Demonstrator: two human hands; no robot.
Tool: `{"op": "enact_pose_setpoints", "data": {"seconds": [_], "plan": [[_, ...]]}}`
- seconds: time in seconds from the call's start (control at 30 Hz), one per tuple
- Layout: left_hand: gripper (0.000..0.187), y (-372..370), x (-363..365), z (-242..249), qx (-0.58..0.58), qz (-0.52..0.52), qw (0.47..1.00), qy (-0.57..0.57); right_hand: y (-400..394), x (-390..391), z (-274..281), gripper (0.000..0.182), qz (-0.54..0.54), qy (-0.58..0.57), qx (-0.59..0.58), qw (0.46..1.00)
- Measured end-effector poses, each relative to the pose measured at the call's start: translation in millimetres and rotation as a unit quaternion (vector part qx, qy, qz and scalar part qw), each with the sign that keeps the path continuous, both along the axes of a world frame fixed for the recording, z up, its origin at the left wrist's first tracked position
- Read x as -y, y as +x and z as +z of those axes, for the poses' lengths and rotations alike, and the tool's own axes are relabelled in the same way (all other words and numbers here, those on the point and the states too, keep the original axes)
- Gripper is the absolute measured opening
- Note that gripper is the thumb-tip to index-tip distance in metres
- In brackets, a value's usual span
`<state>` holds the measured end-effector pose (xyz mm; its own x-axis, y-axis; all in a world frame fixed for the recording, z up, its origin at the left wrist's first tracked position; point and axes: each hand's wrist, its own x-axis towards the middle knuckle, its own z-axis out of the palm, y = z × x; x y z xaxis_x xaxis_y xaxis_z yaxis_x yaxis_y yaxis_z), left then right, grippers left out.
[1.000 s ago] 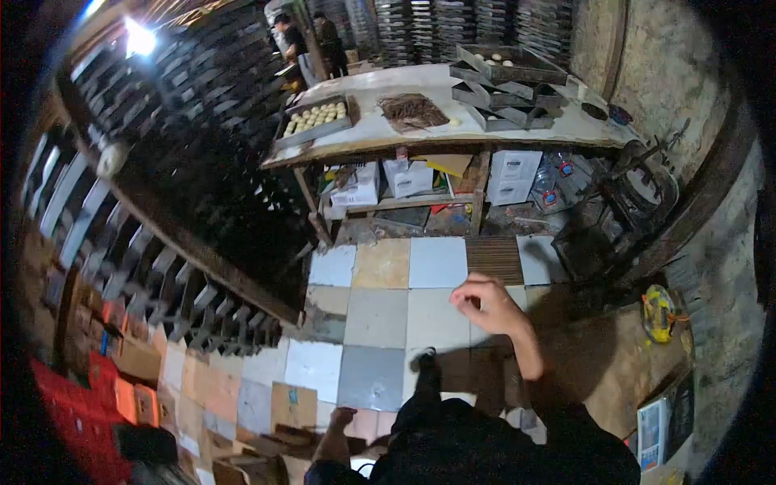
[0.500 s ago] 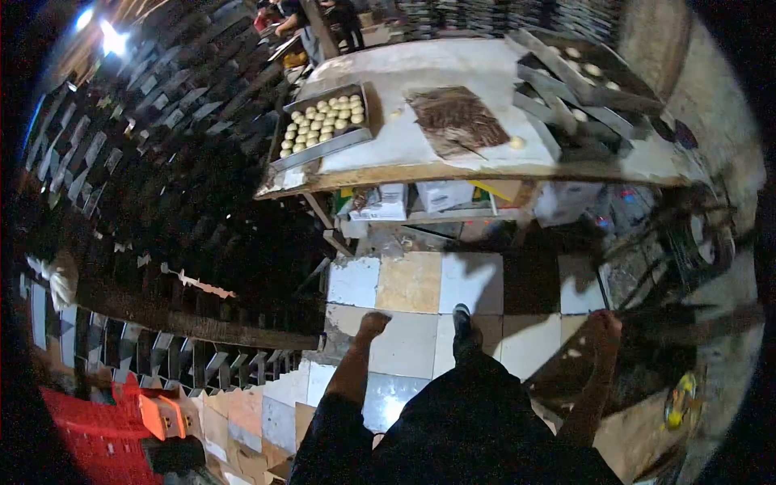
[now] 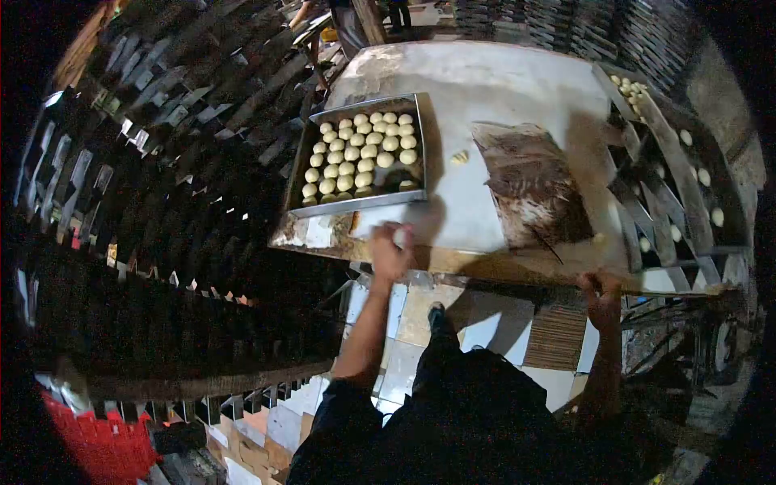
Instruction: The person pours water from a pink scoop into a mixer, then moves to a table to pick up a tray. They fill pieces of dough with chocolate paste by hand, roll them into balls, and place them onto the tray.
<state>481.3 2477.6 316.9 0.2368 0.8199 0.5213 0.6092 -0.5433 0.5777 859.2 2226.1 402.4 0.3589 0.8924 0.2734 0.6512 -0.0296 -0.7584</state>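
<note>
My left hand (image 3: pixel 392 249) is over the table's front edge, just below a metal tray (image 3: pixel 360 204); its thumb and fingers are apart, with nothing visible in them. Rows of pale round dough balls (image 3: pixel 354 152) fill most of the tray. My right hand (image 3: pixel 600 293) is at the front edge further right, fingers loosely bent and apart, holding nothing I can see. Just beyond it lies a single small dough ball (image 3: pixel 599 238). Between the hands, a brown, worn sheet (image 3: pixel 537 182) lies flat on the white tabletop (image 3: pixel 461 89). A small dough piece (image 3: pixel 459 158) sits beside the tray.
Stacked metal trays (image 3: pixel 675 186) with a few dough balls stand at the table's right end. Dark racks of stacked pans (image 3: pixel 162 162) line the left. A red crate (image 3: pixel 101 440) is at lower left. Another person's legs (image 3: pixel 399 14) show at the back.
I have moved closer to the table, which now fills more of the view. Both hands have risen from beside my body to the table's front edge, and the left has opened.
</note>
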Motion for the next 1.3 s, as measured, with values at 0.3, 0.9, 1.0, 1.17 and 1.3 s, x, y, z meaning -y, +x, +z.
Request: {"op": "enact_pose_setpoints", "data": {"seconds": [0.3, 0.9, 1.0, 1.17, 1.3], "plan": [[0.04, -57, -215, -16, -0.305, 0.204, 0.909, -0.198, -47, -126, -10, 0.021, 0.024, 0.045, -0.038, 0.998], [0.084, 236, -78, 133, 0.106, -0.159, 0.96, -0.207, 30, -306, 32, 0.035, 0.235, 0.075, -0.251, 0.936], [0.068, 244, -69, 144, 0.263, -0.173, 0.908, -0.276, 50, -312, 35, 0.045, 0.32, 0.237, -0.057, 0.915], [0.035, 254, -34, 165, 0.269, -0.045, 0.939, -0.212, 15, -277, 66, 0.042, 0.262, 0.205, -0.194, 0.923], [0.041, 252, 20, 157, 0.237, -0.025, 0.961, -0.137, -15, -241, 71, 0.023, 0.187, 0.236, -0.211, 0.93]]}}
